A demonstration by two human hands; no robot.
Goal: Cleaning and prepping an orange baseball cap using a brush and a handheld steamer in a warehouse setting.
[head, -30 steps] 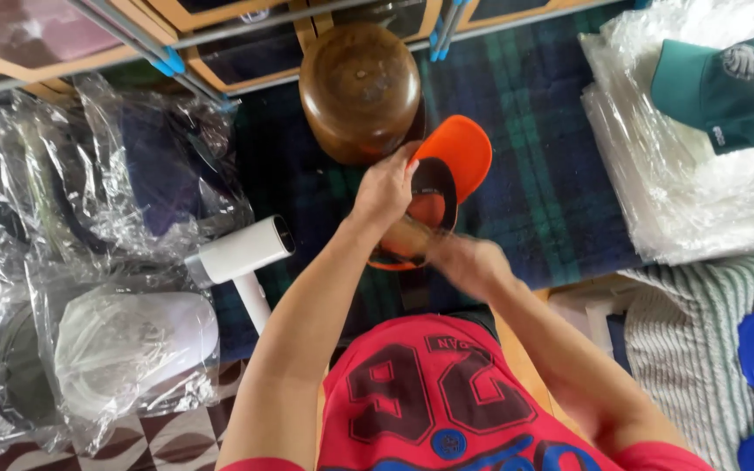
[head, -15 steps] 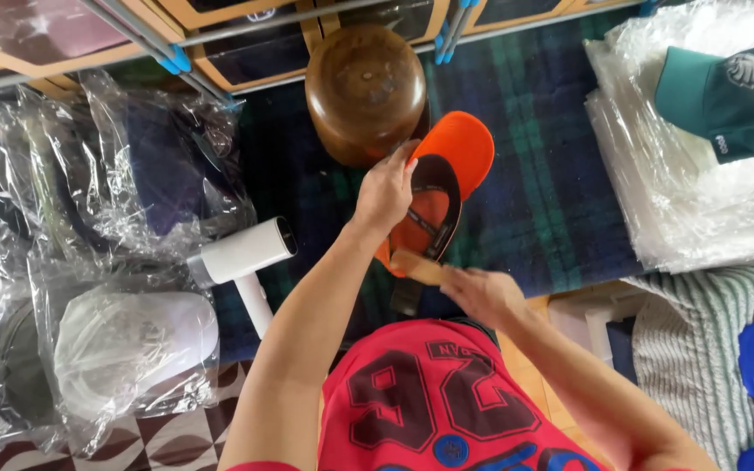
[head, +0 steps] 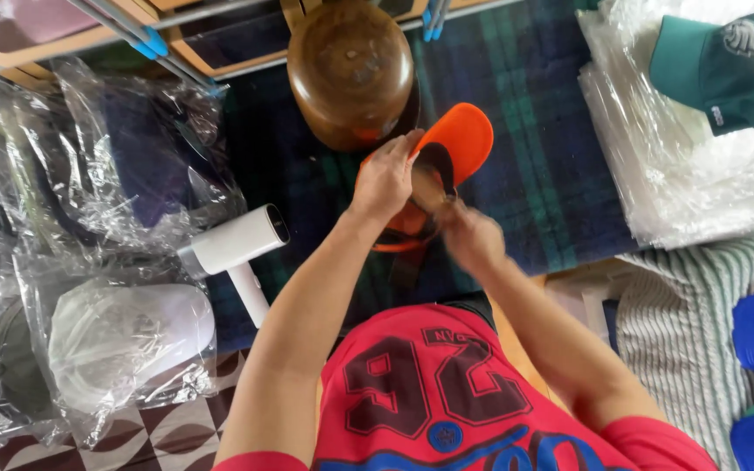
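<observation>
My left hand (head: 386,179) grips an orange cap (head: 457,138) by its edge, inside up, above a dark plaid cloth (head: 534,131). My right hand (head: 471,237), blurred by motion, holds a tan, flat, wooden-looking piece (head: 429,187) whose end is pushed into the cap's hollow. A brown wooden dome-shaped form (head: 351,70) stands just beyond the cap, nearly touching it.
A white handheld steamer (head: 233,244) lies left of my arm. Several caps in clear plastic bags (head: 124,340) are piled at the left. On the right a green cap (head: 726,70) rests on a stack of clear bags (head: 674,183), with grey ribbed fabric (head: 700,314) below.
My right hand moved up from near my body and pushed the tan piece into the cap. The cap shifted slightly toward the wooden form.
</observation>
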